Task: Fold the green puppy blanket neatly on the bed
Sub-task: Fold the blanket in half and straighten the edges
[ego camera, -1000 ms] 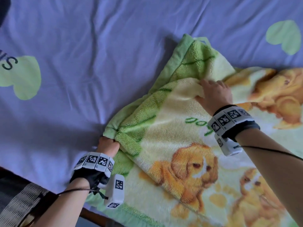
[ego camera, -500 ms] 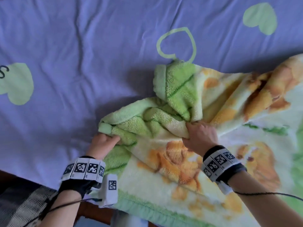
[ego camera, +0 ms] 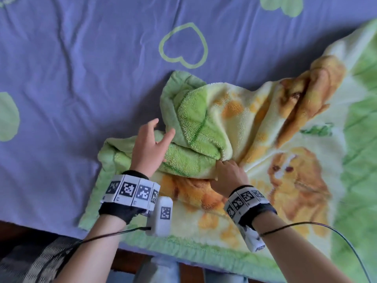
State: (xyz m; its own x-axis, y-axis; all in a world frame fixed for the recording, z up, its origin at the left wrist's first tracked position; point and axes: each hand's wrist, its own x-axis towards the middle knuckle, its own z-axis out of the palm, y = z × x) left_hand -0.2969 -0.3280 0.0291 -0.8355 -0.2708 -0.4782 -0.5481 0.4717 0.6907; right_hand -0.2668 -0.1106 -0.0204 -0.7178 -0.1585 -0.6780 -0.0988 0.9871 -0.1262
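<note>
Since half a second ago, left hand (ego camera: 150, 149) has let go of the bunched corner and lifted; fingers spread, open, hovering over the green roll at about 9 o'clock of the heap. Right hand (ego camera: 228, 177) has stayed low, fingers tucked under the folded mass, pinching the plush where cream meets green. Heap looks rolled further toward 12 o'clock than before.

Green puppy blanket (ego camera: 285, 160) lies on the bed, mostly at 3 to 5 o'clock of the view, its left corner doubled over into a thick lump at centre. Near hem runs along the bed edge at 6 o'clock.

Handling, as judged: thick fleece, soft, limp, no stiffness; it slumps and bunches instead of holding a crease. Light enough for one hand per corner, but bulky. Pile looks grippy, not slippery. Nothing fragile. Best hold would be the bound green hem (ego camera: 91, 201) or the two corners, not the middle of the lump; the lump likely needs shaking flat first.

Surroundings: purple sheet (ego camera: 81, 68) with green hearts, wrinkled, otherwise bare from 9 to 1 o'clock, so room to spread. Marker bands on both wrists, each with a trailing black cable (ego camera: 326, 227); the cable could snag in the pile. Dark floor and striped fabric at 7 o'clock, off the bed.
</note>
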